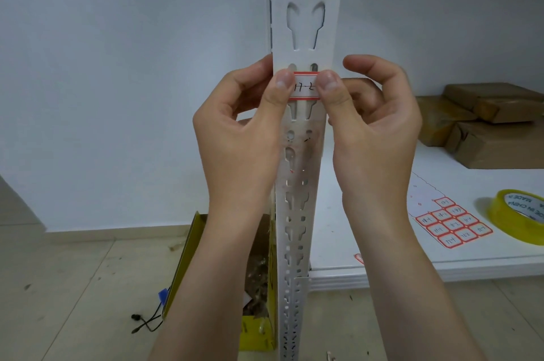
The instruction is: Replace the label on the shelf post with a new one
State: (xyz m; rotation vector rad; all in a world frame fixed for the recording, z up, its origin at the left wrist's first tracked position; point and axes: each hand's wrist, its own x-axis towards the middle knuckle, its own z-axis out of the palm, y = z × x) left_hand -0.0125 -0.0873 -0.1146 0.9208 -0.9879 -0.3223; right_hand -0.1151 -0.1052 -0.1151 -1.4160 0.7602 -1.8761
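Left hand (244, 125) and right hand (374, 119) each thumb-press an end of the red-bordered white paper label (304, 86) flat onto the perforated white metal shelf post (307, 21), likely to seat its adhesive evenly.

A small white paper label with a red border (305, 86) and dark handwriting lies flat across the front of the upright white perforated metal shelf post (306, 21), covering part of two slots.

Head view looks forward-down, close to post (303, 21).
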